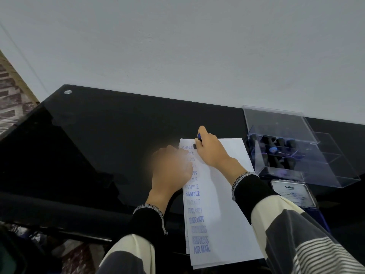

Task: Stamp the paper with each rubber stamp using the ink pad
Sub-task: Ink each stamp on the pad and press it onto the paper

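At the middle of the frame, near the top edge of the paper (223, 194), my right hand (209, 151) grips a rubber stamp (198, 141), fingers curled round its dark handle with a bit of blue showing beside my forefinger. The stamp's black base sits on the sheet's upper left corner, just right of the topmost "SAMPLE" print. My left hand (171, 169) lies blurred over the paper's left edge, resting on the upper prints; I cannot tell how its fingers are set. Down the left side of the sheet runs a column of blue prints: SAMPLE, FAX OUT, EXPRESS, AIR MAIL at the bottom. The paper lies on a glossy black table (88, 135). At the right of the frame stands a clear plastic box (308, 155) with its lid raised, dark-handled stamps standing inside. Just below it, partly behind my right sleeve (292, 234), lies the ink pad (294, 193), its labelled lid facing up.
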Motion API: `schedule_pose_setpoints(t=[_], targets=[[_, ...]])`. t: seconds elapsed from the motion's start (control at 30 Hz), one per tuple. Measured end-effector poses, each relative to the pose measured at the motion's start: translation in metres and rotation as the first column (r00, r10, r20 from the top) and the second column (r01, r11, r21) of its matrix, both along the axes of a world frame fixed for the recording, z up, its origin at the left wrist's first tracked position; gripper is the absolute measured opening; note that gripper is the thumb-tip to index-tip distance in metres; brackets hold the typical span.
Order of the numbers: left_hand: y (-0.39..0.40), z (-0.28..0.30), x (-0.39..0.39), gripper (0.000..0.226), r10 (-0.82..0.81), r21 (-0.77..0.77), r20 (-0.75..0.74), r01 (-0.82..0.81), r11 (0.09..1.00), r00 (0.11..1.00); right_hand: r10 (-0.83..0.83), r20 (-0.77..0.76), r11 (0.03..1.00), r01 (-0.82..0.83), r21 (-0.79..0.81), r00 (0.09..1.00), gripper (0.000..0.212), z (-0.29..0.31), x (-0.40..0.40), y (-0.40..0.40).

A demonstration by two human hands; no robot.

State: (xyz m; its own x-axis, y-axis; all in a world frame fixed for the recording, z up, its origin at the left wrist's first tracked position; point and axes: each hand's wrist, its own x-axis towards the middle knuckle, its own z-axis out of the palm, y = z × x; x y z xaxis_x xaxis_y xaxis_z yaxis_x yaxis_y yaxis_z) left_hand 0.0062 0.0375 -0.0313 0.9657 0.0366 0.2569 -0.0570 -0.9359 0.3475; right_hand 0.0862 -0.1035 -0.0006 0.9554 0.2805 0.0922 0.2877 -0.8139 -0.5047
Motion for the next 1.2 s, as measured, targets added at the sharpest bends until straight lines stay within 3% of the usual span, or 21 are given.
schedule_pose_setpoints(t=[0.53, 0.6, 0.67, 0.73, 0.8, 0.87, 1.0, 1.2], targets=[[0.000, 0.001, 0.000, 0.040, 0.001, 0.002, -0.017, -0.001, 1.000, 1.000, 0.012, -0.023, 1.000, -0.011, 0.029, 1.000, 0.011, 0.000, 0.000, -0.001], [0.000, 0.002, -0.001, 0.040, 0.001, -0.010, -0.020, -0.001, 1.000, 1.000, -0.033, -0.064, 0.987, 0.043, 0.155, 0.997, 0.010, 0.002, 0.001, -0.005], [0.000, 0.002, -0.001, 0.040, 0.000, -0.017, -0.020, 0.000, 1.000, 1.000, -0.176, -0.109, 0.884, 0.206, 0.420, 0.978, 0.009, 0.007, 0.001, -0.013], [0.000, 0.003, 0.000, 0.040, 0.000, -0.029, -0.020, -0.001, 1.000, 1.000, -0.357, -0.181, 0.665, 0.386, 0.640, 0.916, 0.010, 0.006, 0.001, -0.024], [0.000, 0.003, 0.001, 0.040, 0.001, -0.039, -0.020, -0.002, 0.999, 1.000, -0.433, -0.298, 0.422, 0.483, 0.767, 0.851, 0.014, 0.004, -0.001, -0.034], [0.000, 0.002, 0.002, 0.040, 0.000, -0.037, -0.021, -0.001, 0.999, 1.000, -0.428, -0.390, 0.269, 0.527, 0.806, 0.815, 0.019, 0.003, -0.005, -0.040], [0.000, 0.001, 0.000, 0.040, -0.003, -0.033, -0.022, 0.003, 0.999, 1.000, -0.369, -0.427, 0.199, 0.519, 0.831, 0.825, 0.019, -0.001, -0.015, -0.042], [0.001, -0.001, 0.001, 0.038, -0.004, -0.064, -0.013, 0.003, 0.998, 1.000, -0.372, -0.379, 0.257, 0.487, 0.835, 0.847, 0.018, -0.007, -0.021, -0.040]])
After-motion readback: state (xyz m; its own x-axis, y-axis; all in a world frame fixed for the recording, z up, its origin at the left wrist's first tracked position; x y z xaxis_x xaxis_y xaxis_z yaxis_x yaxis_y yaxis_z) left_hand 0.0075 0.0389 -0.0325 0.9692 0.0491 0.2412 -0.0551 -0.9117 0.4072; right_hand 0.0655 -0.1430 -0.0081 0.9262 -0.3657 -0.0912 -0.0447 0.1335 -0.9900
